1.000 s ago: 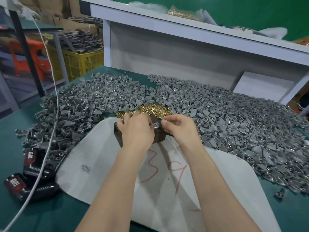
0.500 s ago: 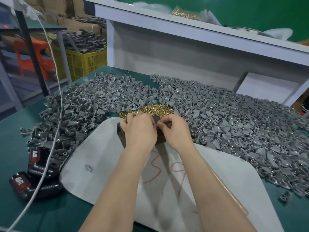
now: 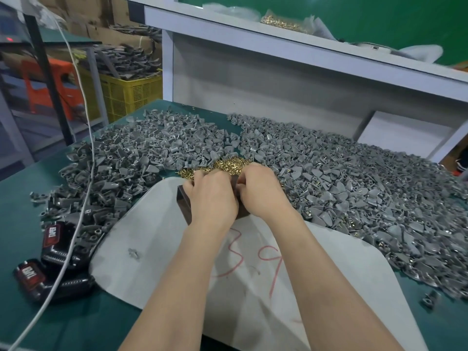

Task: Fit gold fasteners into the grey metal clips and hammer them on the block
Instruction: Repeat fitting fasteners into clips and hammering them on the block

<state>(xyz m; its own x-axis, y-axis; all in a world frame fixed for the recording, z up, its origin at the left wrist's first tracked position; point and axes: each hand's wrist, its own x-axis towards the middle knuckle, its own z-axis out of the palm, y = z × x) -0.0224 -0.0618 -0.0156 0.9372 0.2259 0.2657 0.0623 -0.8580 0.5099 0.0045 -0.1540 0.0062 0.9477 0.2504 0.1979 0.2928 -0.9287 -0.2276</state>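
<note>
The dark brown rectangular block [image 3: 182, 202] lay directly under both hands, the left hand [image 3: 212, 198] over its top and the right hand [image 3: 263, 193] at its right end. Both had curled fingers, and what they pinched was hidden. The heap of small gold fasteners [image 3: 228, 164] sat just beyond the block, equally near both hands.

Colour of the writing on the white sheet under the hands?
Red, hand-scrawled marks on the white sheet; head view shows them, partly hidden by the forearms.

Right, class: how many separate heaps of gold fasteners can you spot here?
2. One heap of gold fasteners lies on the green table just beyond the left hand and right hand; the other heap sits on the white shelf. Both hands may hide more.
</note>
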